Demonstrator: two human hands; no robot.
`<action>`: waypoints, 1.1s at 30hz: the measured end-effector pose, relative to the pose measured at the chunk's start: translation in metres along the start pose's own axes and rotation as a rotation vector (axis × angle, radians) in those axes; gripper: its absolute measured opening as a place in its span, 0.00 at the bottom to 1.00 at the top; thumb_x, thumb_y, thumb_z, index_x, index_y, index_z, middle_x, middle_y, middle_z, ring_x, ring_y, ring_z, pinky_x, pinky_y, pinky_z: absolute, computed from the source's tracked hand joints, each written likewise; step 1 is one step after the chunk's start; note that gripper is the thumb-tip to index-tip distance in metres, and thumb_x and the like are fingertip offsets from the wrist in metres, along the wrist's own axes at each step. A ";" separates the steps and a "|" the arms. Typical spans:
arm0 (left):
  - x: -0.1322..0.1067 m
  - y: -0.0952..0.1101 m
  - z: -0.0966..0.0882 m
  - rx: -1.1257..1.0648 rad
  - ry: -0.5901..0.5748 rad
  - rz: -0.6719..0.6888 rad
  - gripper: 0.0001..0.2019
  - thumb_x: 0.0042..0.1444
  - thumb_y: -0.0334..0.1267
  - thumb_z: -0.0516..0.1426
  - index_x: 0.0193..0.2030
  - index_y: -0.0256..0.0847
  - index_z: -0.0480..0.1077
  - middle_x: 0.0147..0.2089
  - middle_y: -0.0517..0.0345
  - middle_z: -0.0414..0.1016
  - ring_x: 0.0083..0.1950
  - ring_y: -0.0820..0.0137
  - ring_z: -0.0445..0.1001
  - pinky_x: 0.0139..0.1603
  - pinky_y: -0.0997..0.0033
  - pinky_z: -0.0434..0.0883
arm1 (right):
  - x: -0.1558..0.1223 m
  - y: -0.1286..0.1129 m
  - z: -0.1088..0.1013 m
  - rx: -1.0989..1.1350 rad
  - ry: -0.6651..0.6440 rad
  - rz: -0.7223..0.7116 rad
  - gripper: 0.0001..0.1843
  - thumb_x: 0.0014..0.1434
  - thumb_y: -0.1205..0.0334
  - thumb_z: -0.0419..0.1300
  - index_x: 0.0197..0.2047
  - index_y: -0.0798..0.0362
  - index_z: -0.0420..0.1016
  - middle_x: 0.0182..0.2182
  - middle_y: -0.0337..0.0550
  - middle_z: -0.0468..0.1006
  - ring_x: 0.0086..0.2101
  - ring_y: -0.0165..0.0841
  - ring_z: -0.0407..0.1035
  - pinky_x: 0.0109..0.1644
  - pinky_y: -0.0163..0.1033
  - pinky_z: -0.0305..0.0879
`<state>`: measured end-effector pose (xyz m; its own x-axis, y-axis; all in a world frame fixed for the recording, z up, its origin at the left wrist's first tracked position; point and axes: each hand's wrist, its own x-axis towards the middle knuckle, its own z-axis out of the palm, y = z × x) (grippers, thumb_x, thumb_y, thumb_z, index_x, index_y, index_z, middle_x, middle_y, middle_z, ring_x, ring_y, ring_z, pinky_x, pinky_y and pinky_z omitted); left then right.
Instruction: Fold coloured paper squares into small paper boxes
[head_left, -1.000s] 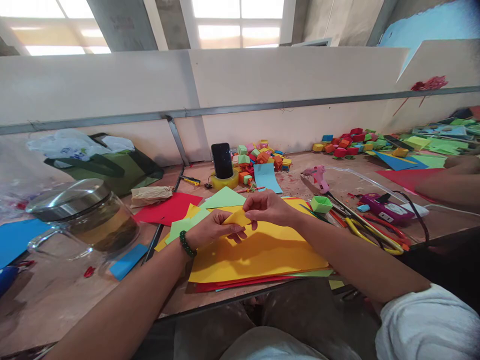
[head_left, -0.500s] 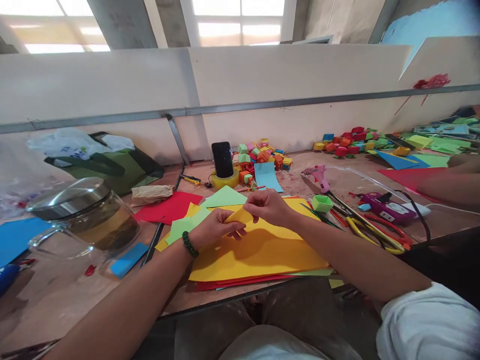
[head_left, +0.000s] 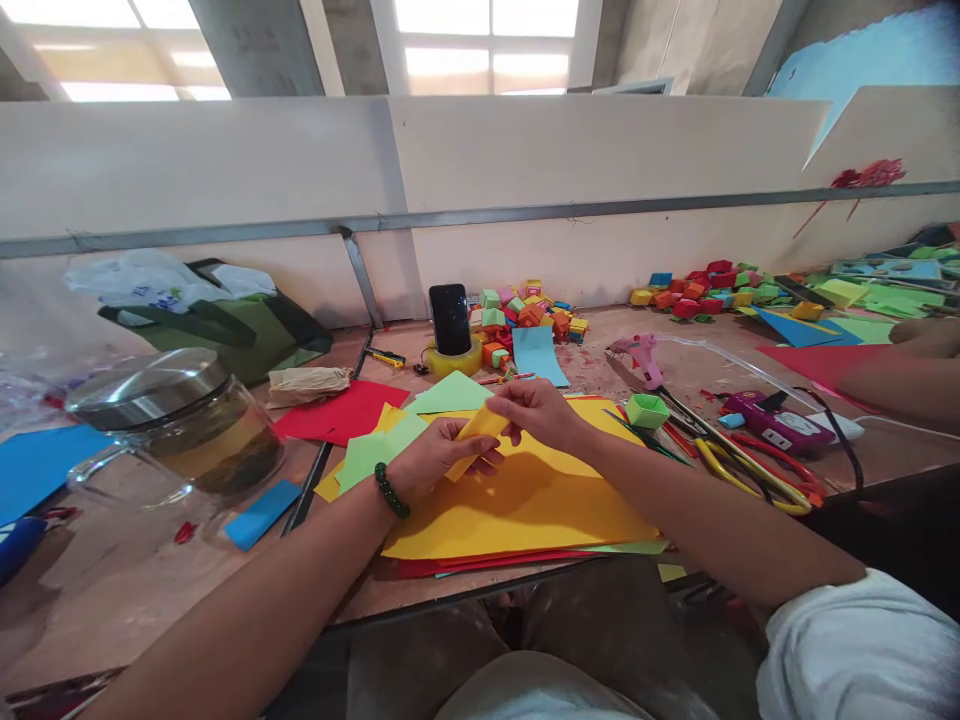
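Both hands pinch a small folded yellow paper piece [head_left: 475,437] above a large yellow sheet [head_left: 525,505] that tops a stack of coloured sheets. My left hand [head_left: 431,457], with a green bead bracelet on its wrist, grips the lower end. My right hand [head_left: 536,408] holds the upper end with closed fingers. Green sheets [head_left: 420,420] and a red sheet [head_left: 341,412] lie just beyond the hands.
A glass jug with a metal lid [head_left: 176,425] stands at left, a green bag [head_left: 225,320] behind it. A phone [head_left: 450,318] leans on a tape roll, beside folded paper cubes [head_left: 525,312]. A pink glue gun [head_left: 637,352], scissors [head_left: 739,465], a green paper box [head_left: 646,409] and another person's arm [head_left: 900,365] are at right.
The folded yellow piece has turned from lying flat between the hands to a steeper tilt. Both hands stay in about the same place over the yellow sheet.
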<state>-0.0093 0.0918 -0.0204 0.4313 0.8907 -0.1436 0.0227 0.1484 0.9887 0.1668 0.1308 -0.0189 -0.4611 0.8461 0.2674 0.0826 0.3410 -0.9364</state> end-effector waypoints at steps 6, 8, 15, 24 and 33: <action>0.003 -0.003 -0.003 -0.008 0.062 -0.008 0.22 0.34 0.52 0.70 0.29 0.34 0.75 0.29 0.51 0.80 0.26 0.72 0.73 0.31 0.73 0.69 | -0.004 -0.008 -0.007 -0.156 -0.060 -0.005 0.28 0.49 0.38 0.61 0.18 0.55 0.66 0.11 0.34 0.66 0.12 0.22 0.59 0.14 0.27 0.56; 0.004 -0.003 -0.003 -0.018 0.072 -0.007 0.23 0.33 0.52 0.70 0.29 0.34 0.75 0.29 0.51 0.80 0.26 0.72 0.74 0.30 0.73 0.69 | -0.005 -0.010 -0.005 -0.155 -0.088 0.013 0.25 0.48 0.40 0.63 0.20 0.55 0.67 0.12 0.34 0.68 0.12 0.22 0.60 0.14 0.28 0.56; 0.004 -0.003 -0.004 -0.038 0.067 0.003 0.23 0.34 0.51 0.70 0.31 0.34 0.75 0.29 0.51 0.79 0.26 0.70 0.75 0.30 0.73 0.68 | -0.003 -0.003 -0.001 -0.181 -0.064 -0.009 0.22 0.49 0.44 0.62 0.20 0.53 0.65 0.14 0.34 0.69 0.13 0.23 0.63 0.15 0.28 0.59; 0.004 -0.005 -0.002 -0.017 0.077 0.021 0.22 0.33 0.51 0.70 0.29 0.34 0.76 0.28 0.51 0.79 0.26 0.71 0.74 0.30 0.73 0.69 | -0.003 -0.002 -0.001 -0.214 -0.075 -0.019 0.21 0.50 0.45 0.63 0.22 0.53 0.64 0.15 0.34 0.69 0.15 0.24 0.64 0.18 0.29 0.61; -0.002 0.006 0.000 -0.006 -0.051 0.017 0.25 0.39 0.56 0.67 0.35 0.34 0.77 0.32 0.49 0.80 0.34 0.67 0.77 0.37 0.71 0.72 | -0.002 -0.001 -0.001 -0.109 -0.127 -0.037 0.19 0.49 0.48 0.63 0.23 0.54 0.64 0.16 0.33 0.67 0.16 0.22 0.62 0.19 0.29 0.58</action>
<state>-0.0105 0.0909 -0.0146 0.4771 0.8700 -0.1243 0.0096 0.1362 0.9906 0.1684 0.1289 -0.0180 -0.5732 0.7757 0.2641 0.1553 0.4193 -0.8945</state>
